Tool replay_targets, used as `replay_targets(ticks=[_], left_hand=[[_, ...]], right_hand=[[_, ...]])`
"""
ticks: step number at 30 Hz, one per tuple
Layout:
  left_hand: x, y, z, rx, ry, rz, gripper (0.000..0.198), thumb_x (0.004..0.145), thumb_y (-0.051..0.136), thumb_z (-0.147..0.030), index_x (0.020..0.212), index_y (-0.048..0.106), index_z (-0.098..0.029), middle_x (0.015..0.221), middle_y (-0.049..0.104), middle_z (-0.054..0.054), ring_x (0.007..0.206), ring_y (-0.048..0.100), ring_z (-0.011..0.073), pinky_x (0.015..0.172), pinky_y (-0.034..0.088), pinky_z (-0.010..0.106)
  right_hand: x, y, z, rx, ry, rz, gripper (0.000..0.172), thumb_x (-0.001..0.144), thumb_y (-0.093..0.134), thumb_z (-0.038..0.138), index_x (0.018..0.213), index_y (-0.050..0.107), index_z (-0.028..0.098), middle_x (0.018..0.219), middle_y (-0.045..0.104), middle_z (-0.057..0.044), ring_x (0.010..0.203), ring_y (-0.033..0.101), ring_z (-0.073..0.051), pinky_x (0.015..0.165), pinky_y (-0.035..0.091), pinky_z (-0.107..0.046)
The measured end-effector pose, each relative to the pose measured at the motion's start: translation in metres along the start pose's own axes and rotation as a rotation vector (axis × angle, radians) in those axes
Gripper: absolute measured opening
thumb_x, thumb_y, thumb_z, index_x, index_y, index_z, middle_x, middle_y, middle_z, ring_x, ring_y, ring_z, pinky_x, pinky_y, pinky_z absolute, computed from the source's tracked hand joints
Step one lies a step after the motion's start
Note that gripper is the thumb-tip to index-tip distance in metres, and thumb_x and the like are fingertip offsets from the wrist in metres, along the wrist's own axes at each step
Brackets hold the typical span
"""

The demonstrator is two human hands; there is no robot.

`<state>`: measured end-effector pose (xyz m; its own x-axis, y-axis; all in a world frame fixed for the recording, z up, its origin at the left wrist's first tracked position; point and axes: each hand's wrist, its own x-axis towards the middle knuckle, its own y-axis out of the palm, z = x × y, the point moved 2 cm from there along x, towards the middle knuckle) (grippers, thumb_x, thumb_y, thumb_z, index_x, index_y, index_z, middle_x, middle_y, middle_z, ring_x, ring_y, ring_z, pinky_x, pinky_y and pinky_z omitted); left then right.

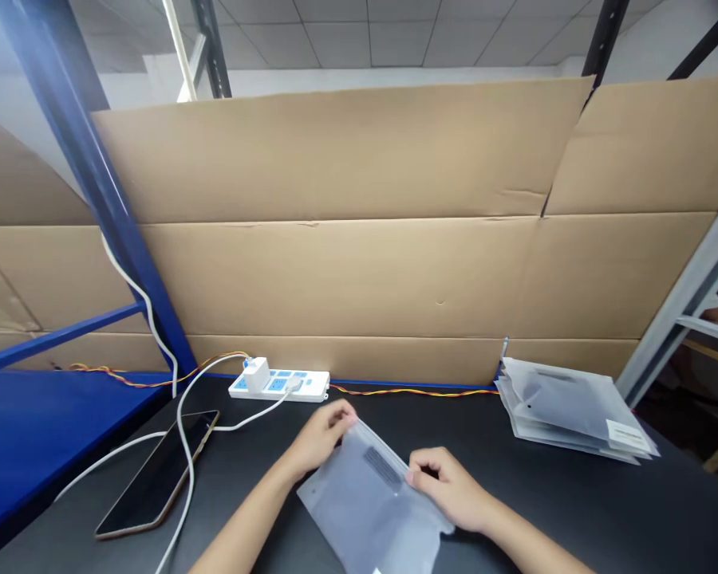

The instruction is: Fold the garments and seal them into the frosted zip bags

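- We noted the frosted bag [364,498] lying flat on the dark surface [574,510], between both hands.
- Left hand [323,437]: fingers pinched its far corner. Right hand [451,486]: fingers clenched on its right edge.
- Risk, in our judgement: the slick film could slip from either pinch, or an elbow swung left could snag the white cable [185,450] lying across the phone [155,478].
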<state>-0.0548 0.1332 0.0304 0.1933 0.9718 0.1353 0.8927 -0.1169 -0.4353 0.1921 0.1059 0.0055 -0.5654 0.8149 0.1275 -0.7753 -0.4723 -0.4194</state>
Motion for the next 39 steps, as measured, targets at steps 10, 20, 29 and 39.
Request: replay_targets(ticks=[10,20,29,39], left_hand=[[0.002,0.003,0.009,0.034,0.051,-0.167,0.027,0.095,0.041,-0.044,0.08,0.046,-0.022,0.072,0.045,-0.004,0.068,0.046,0.0157,0.067,0.04,0.026],[-0.019,0.054,-0.017,0.189,0.201,-0.129,0.022,0.1,0.038,-0.035,0.086,0.049,-0.023,0.078,0.054,-0.002,0.071,0.053,0.0161,0.068,0.041,0.025],[-0.015,0.049,-0.008,0.451,0.102,-0.075,0.018,0.1,0.036,-0.029,0.09,0.05,-0.026,0.082,0.064,0.0,0.076,0.063,0.0192,0.069,0.041,0.027],[-0.01,-0.02,-0.006,0.589,0.073,-0.286,0.025,0.097,0.043,-0.032,0.12,0.052,-0.024,0.117,0.062,0.009,0.112,0.058,0.0264,0.092,0.044,0.038]], right_hand=[[0.0,-0.01,0.007,0.314,-0.04,0.006,0.029,0.093,0.053,0.045,0.11,0.061,0.023,0.089,0.063,-0.001,0.081,0.059,-0.017,0.074,0.045,-0.027],[-0.008,0.006,0.029,-0.058,-0.078,0.139,0.019,0.072,0.075,0.032,0.088,0.074,0.023,0.102,0.066,-0.003,0.097,0.06,-0.022,0.087,0.046,-0.03],[0.01,-0.023,-0.019,0.024,0.222,-0.289,0.007,0.072,0.06,0.025,0.066,0.058,0.021,0.063,0.059,0.003,0.063,0.058,-0.017,0.061,0.044,-0.027],[0.002,-0.104,-0.072,0.115,0.358,-0.56,0.021,0.08,0.055,0.043,0.087,0.054,0.023,0.066,0.057,0.002,0.053,0.059,-0.017,0.042,0.051,-0.028]])
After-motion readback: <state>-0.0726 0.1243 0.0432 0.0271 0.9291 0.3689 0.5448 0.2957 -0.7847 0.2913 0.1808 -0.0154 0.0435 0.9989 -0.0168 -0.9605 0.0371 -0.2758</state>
